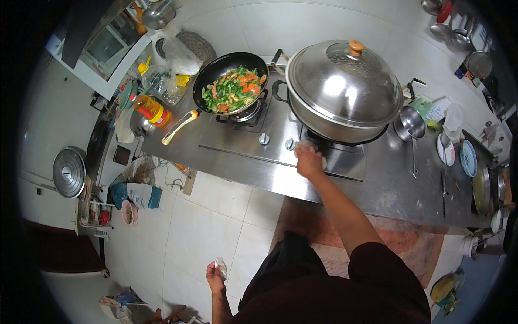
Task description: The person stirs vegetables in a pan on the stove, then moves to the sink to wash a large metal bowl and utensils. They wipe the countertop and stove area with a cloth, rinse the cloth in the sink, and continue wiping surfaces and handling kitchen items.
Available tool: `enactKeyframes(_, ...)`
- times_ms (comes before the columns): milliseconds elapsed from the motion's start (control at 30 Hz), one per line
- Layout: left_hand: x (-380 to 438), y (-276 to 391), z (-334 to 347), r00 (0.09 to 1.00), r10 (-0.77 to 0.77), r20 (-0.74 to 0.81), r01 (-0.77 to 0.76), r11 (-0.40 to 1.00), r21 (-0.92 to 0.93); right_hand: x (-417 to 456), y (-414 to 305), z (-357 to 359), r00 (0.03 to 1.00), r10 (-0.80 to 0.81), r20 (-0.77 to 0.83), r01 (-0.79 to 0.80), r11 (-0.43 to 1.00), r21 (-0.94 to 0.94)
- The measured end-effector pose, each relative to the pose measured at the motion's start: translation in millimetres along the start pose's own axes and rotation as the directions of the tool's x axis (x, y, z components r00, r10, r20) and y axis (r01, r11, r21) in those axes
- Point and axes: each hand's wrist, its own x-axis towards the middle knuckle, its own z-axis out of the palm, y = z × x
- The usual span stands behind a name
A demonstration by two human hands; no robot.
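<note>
My right hand (308, 161) presses a pale cloth (304, 146) onto the steel stove top (247, 148), just beside a burner knob (290, 143) and in front of a large lidded steamer pot (340, 93). Down at my side, over the floor, my left hand (216, 277) holds a crumpled whitish plastic bag or wrapper (220, 266). A black wok (230, 60) with chopped greens and orange pieces (234, 89) rests on the left burner, its wooden-coloured handle (180, 127) pointing towards the front left.
Left of the wok stand an oil bottle (151, 110) and a large clear plastic jug (164, 85). A small steel saucepan (409, 122), a floral plate (445, 150) and a blue-patterned bowl (468, 158) are on the right. A mat (364, 235) lies on the floor below the counter.
</note>
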Motion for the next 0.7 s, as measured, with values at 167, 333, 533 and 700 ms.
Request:
enactKeyframes(167,12.7,21.9,28.1,0.999,0.014,0.052,-0.015,1.0,0.017,-28.4,4.1,15.4,0.968,-0.225,-0.108,0.236,0.967,0.095)
enactKeyframes(333,16.6,26.8,30.1,0.996,0.036,0.078,-0.04,0.998,0.051,-69.5,17.1,21.9,0.915,-0.402,-0.03,0.383,0.844,0.374)
enactKeyframes(533,12.0,16.7,20.3,0.998,0.001,0.059,-0.004,0.999,0.045,-36.0,18.0,-3.7,0.856,-0.087,-0.51,0.318,0.867,0.385)
enactKeyframes(700,11.8,14.7,15.8,0.999,-0.007,0.05,0.005,0.999,0.049,-10.3,-6.5,-5.1,0.917,-0.036,-0.398,0.212,0.888,0.409)
